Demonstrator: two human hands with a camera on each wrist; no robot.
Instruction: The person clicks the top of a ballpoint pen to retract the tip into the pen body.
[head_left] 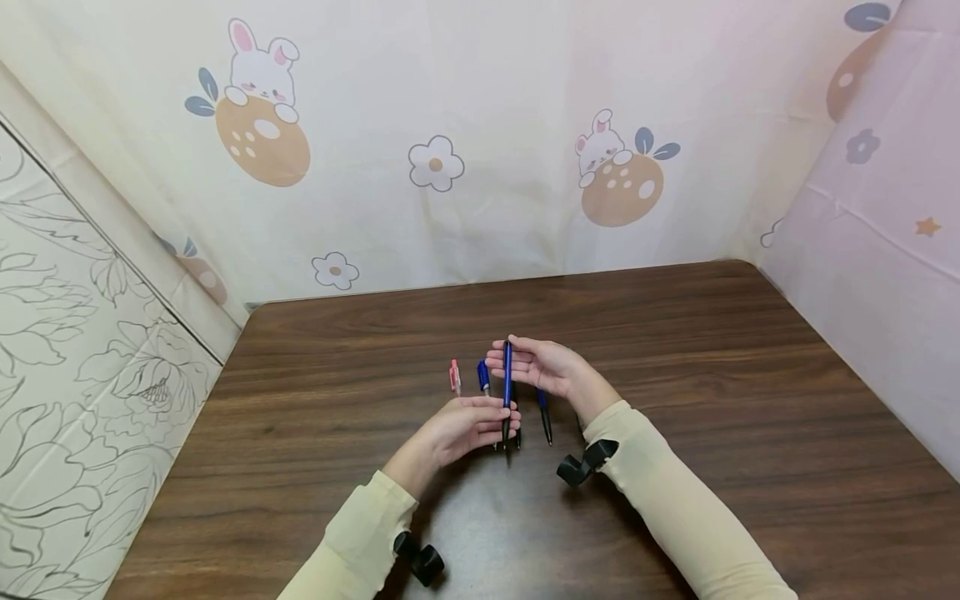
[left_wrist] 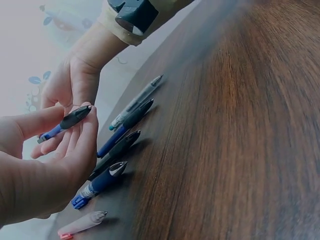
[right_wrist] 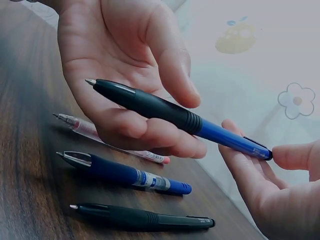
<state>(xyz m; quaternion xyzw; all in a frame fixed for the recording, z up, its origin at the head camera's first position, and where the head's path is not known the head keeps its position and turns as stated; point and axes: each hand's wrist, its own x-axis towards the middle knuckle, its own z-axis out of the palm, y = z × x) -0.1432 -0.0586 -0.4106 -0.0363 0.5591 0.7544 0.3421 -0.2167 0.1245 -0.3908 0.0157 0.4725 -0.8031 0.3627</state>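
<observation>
A blue ballpoint pen with a black grip [head_left: 507, 375] is held above the table between both hands. My left hand [head_left: 468, 427] pinches it near the black grip, thumb on one side and fingers beneath. At the other end my right hand [head_left: 551, 367] has its thumb on the pen's tail and its fingers behind, fairly straight. The pen's metal tip points toward me. Below lie a pink pen [left_wrist: 82, 224], a blue pen with a clear band [right_wrist: 125, 172], a black pen [right_wrist: 142, 218], another blue pen with a black grip [head_left: 545, 414] and a clear pen [left_wrist: 135, 104].
The pens lie roughly side by side on the dark wood table [head_left: 300, 467], tips toward me. A patterned curtain [head_left: 502, 83] hangs behind its far edge. Black wrist mounts [head_left: 587, 462] hang from both sleeves, close above the tabletop.
</observation>
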